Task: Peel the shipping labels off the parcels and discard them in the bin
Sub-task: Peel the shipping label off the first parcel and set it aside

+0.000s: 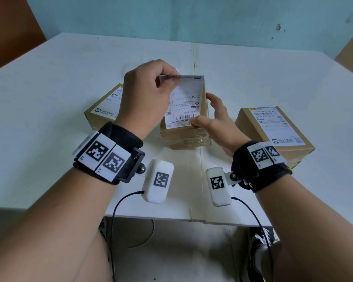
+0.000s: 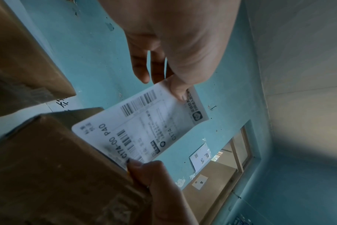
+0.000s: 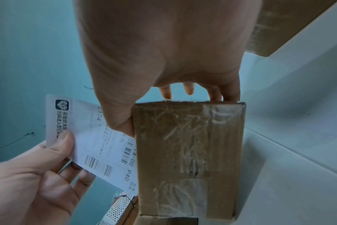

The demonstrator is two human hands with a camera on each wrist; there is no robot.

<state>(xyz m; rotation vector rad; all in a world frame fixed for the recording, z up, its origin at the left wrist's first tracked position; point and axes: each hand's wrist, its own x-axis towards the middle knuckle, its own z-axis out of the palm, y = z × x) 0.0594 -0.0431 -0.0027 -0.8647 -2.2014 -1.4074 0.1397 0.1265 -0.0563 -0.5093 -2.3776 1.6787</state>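
Observation:
Three brown cardboard parcels lie on the white table [image 1: 49, 82]. My left hand [image 1: 170, 78] pinches the far end of the white shipping label [image 1: 184, 102] of the middle parcel [image 1: 183, 137] and holds it lifted off the box. Only the label's near edge still lies on the box. My right hand [image 1: 204, 110] grips this parcel, thumb on the label's near end, fingers down the right side. In the left wrist view the label [image 2: 144, 130] rises from the parcel [image 2: 48, 175]. The right wrist view shows the parcel's taped face [image 3: 188, 152] and the label [image 3: 98, 144].
A left parcel [image 1: 103, 110] and a right parcel [image 1: 273, 129] each carry a white label flat on top. Brown boards lean at both sides of the blue back wall. The table's near edge runs just below my wrists. No bin is in view.

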